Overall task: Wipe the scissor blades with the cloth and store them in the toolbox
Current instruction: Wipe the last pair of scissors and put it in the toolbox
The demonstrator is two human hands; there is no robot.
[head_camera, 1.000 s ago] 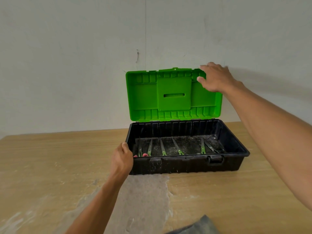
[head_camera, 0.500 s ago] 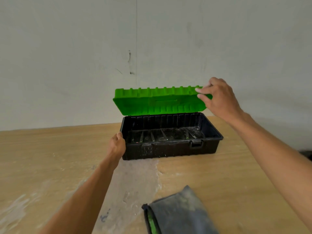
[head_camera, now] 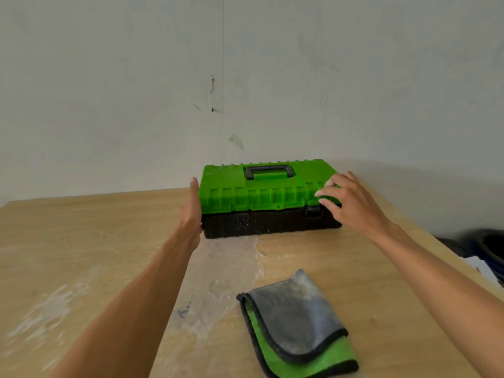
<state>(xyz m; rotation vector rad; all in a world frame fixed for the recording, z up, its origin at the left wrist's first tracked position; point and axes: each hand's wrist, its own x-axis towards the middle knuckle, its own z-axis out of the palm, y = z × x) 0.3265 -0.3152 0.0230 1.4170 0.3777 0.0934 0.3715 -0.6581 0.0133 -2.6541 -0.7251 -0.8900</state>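
Here toolbox closed; left grip flat against end, right grip spread atop.

The toolbox sits at 12 o'clock on the surface, its green lid down on the black base and the black handle flat on top. My left hand lies flat against the box's 9 o'clock end, fingers straight. My right hand rests its fingertips on the lid's 3 o'clock front corner, just above a latch. The folded grey-and-green cloth lies at 5 o'clock, apart from the box.
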